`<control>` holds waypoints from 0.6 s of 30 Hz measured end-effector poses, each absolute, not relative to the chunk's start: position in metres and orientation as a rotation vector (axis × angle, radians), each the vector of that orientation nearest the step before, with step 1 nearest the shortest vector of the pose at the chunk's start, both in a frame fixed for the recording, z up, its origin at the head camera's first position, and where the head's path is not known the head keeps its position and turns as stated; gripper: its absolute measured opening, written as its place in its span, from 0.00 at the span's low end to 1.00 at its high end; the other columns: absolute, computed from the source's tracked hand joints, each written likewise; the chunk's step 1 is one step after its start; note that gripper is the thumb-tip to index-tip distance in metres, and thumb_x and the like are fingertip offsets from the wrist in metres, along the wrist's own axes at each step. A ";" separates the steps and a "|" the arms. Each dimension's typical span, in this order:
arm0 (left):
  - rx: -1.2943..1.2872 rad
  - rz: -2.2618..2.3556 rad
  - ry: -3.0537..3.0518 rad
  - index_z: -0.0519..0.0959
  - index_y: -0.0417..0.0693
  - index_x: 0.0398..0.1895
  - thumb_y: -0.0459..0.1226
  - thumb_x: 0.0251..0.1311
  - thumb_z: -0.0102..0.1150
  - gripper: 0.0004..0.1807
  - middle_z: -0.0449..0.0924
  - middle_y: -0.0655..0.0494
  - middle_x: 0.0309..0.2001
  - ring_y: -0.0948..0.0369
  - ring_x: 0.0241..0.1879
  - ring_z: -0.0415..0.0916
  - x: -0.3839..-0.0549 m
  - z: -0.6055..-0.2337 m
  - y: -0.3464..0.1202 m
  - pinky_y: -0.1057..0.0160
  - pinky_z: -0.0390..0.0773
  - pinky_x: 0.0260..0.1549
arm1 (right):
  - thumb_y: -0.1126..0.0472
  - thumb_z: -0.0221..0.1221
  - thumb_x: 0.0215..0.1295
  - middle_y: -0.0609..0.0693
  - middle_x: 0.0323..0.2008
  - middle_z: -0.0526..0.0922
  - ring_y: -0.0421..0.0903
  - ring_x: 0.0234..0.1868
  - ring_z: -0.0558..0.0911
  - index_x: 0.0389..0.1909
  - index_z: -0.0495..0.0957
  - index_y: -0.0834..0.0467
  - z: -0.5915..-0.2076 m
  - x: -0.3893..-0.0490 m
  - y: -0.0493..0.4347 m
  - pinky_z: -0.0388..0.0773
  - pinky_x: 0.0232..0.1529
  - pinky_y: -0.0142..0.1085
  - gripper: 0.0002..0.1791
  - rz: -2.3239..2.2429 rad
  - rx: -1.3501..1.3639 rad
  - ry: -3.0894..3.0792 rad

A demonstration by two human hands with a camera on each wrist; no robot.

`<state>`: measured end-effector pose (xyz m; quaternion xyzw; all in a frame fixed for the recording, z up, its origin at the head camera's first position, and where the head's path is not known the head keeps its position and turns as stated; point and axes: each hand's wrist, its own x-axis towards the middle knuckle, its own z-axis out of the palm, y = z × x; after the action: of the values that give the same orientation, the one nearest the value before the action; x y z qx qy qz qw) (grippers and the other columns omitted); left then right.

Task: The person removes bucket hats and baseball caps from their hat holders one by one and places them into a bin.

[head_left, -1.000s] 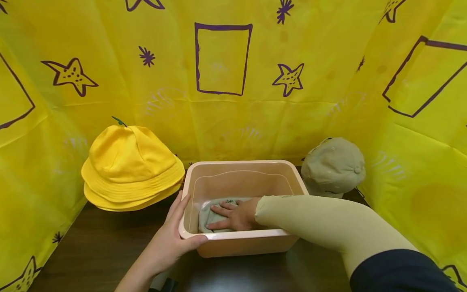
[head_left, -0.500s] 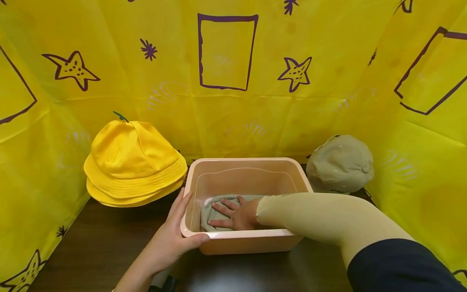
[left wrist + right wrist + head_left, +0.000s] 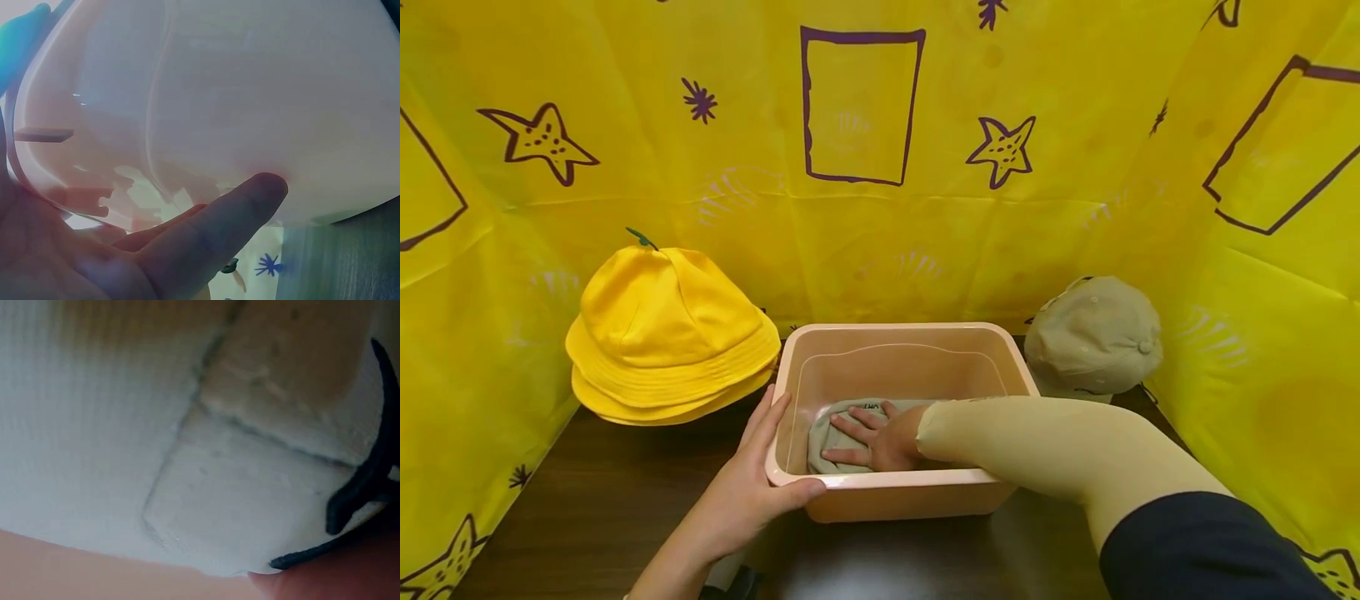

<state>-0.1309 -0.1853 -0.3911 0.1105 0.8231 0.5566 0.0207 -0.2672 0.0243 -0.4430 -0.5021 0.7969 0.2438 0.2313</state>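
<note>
My left hand (image 3: 741,487) holds the front left corner of a pink plastic bin (image 3: 910,482), thumb on the front rim and fingers along the left side. In the left wrist view a finger (image 3: 219,228) lies against the bin's smooth wall. Inside the bin, my right hand (image 3: 880,442) rests with spread fingers on a grey-beige cap (image 3: 827,442) that bears dark lettering. The right wrist view is filled by its pale, seamed fabric (image 3: 206,481) with black strokes at the right. My sleeved right forearm hides part of the cap and the bin's right rim.
To the left of the bin stands a stack of yellow bucket hats (image 3: 670,325) with a green stem on top. A beige baseball cap (image 3: 1093,337) is on the right. Yellow cloth (image 3: 865,225) with purple drawings surrounds the dark wooden table (image 3: 595,500).
The head view has shifted slightly. Both hands keep their places, the left at the bin's corner and the right on the cap inside.
</note>
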 end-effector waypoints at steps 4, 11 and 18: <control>0.365 1.677 2.609 0.47 0.51 0.80 0.46 0.54 0.75 0.57 0.28 0.55 0.79 0.41 0.68 0.57 -0.131 -0.390 -0.186 0.62 0.73 0.53 | 0.30 0.54 0.64 0.43 0.78 0.22 0.50 0.77 0.33 0.73 0.23 0.20 -0.437 -0.271 0.021 0.49 0.70 0.58 0.52 0.665 -1.388 2.184; 0.395 1.643 2.638 0.47 0.55 0.81 0.46 0.55 0.75 0.57 0.29 0.57 0.79 0.43 0.69 0.56 -0.132 -0.386 -0.188 0.68 0.70 0.53 | 0.30 0.57 0.61 0.42 0.79 0.40 0.51 0.77 0.44 0.73 0.45 0.16 -0.401 -0.274 0.014 0.50 0.69 0.57 0.43 0.525 -1.408 2.194; 0.410 1.615 2.665 0.47 0.55 0.81 0.45 0.54 0.75 0.57 0.30 0.53 0.79 0.43 0.68 0.58 -0.128 -0.385 -0.183 0.66 0.67 0.55 | 0.30 0.60 0.61 0.46 0.80 0.39 0.53 0.77 0.39 0.76 0.48 0.24 -0.366 -0.275 0.033 0.45 0.69 0.60 0.46 0.333 -1.414 2.250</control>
<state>-0.1283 -0.1828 -0.3847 0.1304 0.8480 0.5138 -0.0005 -0.2746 0.0327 -0.3663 -0.5137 0.8177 0.1211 0.2298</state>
